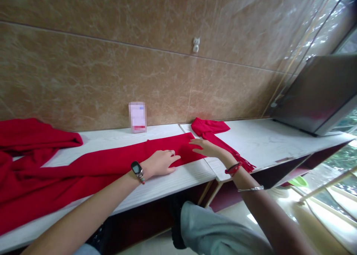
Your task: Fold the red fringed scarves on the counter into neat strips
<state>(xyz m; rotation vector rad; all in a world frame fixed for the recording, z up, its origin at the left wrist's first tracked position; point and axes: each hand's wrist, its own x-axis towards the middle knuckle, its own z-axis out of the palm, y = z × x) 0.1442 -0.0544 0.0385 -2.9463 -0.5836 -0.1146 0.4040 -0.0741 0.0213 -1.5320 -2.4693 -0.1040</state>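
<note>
A long red scarf (119, 158) stretches across the white tabletop, with its middle part laid fairly flat. My left hand (160, 162), with a watch on the wrist and a ring, rests on the front edge of the cloth, fingers stretched out. At the right end of the flat part, my right hand (208, 147) reaches over with its fingers spread and the fingertips at the cloth. Just beyond it, a loosely folded red piece (210, 126) and a fringed end (242, 162) lie on the table; how they join the flat part is hidden.
More red cloth (28, 143) is bunched at the left. A phone-like blurred card (137, 117) leans on the brown marbled wall (97, 72). A large dark boxy object (320, 95) stands at the right end of the white table (259, 139). A seam divides the tabletop.
</note>
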